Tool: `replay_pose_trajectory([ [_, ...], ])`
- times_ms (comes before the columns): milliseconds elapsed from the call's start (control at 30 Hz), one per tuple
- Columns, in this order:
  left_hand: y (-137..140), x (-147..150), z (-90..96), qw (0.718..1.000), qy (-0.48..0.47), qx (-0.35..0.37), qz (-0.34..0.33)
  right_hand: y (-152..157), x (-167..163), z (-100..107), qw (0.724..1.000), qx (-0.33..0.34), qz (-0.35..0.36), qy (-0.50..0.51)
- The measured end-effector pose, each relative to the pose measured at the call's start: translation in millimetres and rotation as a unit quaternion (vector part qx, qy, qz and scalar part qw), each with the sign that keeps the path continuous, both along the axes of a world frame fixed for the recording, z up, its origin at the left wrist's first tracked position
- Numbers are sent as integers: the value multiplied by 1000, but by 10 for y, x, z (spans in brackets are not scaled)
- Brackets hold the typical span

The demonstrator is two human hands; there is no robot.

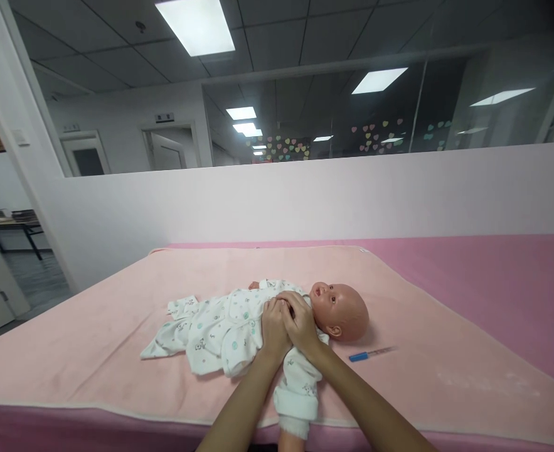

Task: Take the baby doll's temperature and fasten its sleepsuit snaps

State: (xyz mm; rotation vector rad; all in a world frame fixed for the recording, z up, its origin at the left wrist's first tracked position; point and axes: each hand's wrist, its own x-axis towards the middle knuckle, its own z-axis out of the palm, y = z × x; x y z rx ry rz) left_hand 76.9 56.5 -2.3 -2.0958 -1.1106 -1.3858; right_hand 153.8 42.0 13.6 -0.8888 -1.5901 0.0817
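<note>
A bald baby doll (345, 312) lies on its back, its head to the right, dressed in a white printed baby outfit (224, 329). My left hand (275, 328) is on the chest of the outfit with its fingers curled in against the cloth. Right beside it, touching, my right hand (300, 319) has bent fingers at the outfit's front near the neck. Both hands appear to grip the fabric there; the fingertips are partly hidden. One sleeved arm of the doll (297, 392) stretches toward me between my forearms.
A slim thermometer-like stick with a blue end (359, 356) lies right of the doll on the peach blanket (93, 342). Under the blanket is a pink surface (507, 295). A low white wall (305, 201) with glass above it stands behind. A doorway is at far left.
</note>
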Motion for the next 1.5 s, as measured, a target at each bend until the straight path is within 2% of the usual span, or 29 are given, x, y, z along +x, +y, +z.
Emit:
replay_pose_trajectory([
  [567,0,-3,1,999,35,-3,5,1,-3,-33,999,17,-13,33],
  [1100,25,-1,-29,999,44,-6,7,-87,34,28,1000,2,-24,9],
  [1333,-51,-4,-15,998,39,-45,-15,-66,79,-49,1000,-14,-9,-14],
  [1500,-110,-16,30,998,28,-59,-25,-52,80,-61,1000,2,1,4],
])
